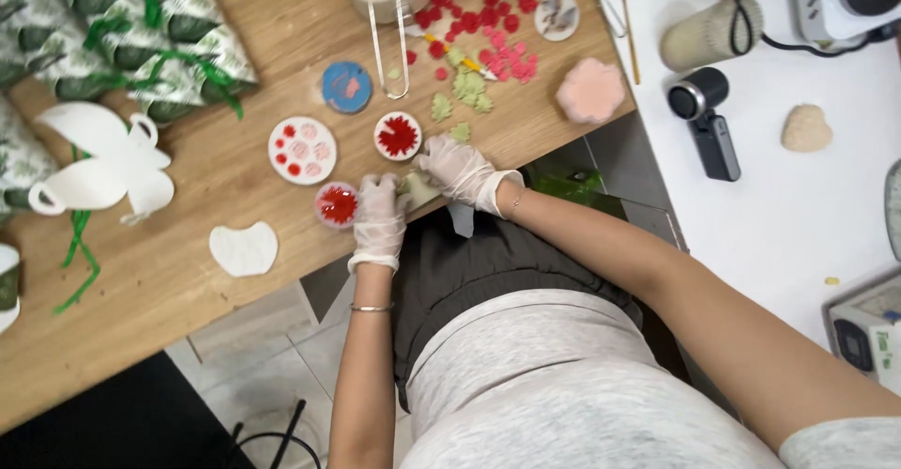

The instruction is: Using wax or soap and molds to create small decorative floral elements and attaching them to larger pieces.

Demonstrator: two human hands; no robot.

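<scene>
Thin whitish disposable gloves on both hands — bare forearms, slim wrist bracelets (one each), pale grey top, dark apron.

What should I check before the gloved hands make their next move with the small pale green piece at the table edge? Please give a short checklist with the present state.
1. Both hands gloved: left hand and right hand, ok.
2. Pale green piece held between both hands: ok.
3. Piece lies over the wooden table, not past its edge: cannot tell.
4. Red flower disc free of the fingers: ok.
5. Small red-filled dish apart from the left hand: not ok, they touch or nearly touch.
</scene>
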